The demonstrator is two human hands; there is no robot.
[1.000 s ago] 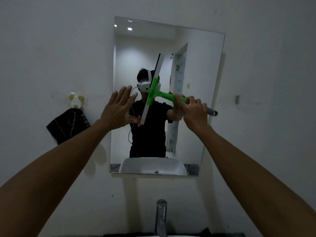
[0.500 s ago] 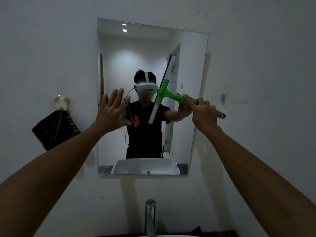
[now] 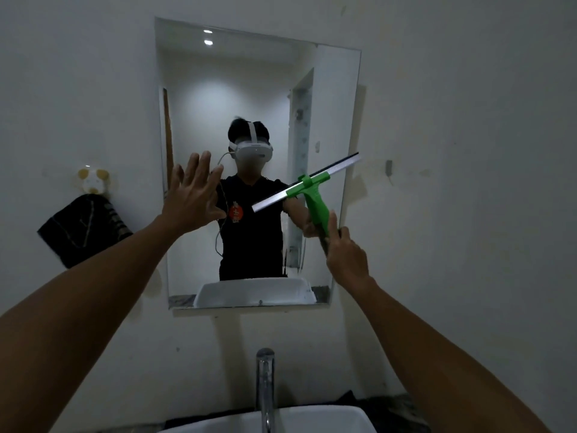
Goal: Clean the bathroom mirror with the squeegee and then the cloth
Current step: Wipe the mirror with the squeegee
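Green plastic squeegee [image 3: 307, 189] sits at 3 o'clock on the frameless rectangular wall mirror [image 3: 187, 89], right hand [image 3: 345, 256] clenched round its grip; left hand [image 3: 193, 195] spread. Looks light and stiff: hold the handle.

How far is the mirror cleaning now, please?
Early stage. Nothing looks finished. The right hand holds the squeegee, its blade tilted before the mirror; the left hand is open and empty. The cloth hangs on its hook, so wiping remains.
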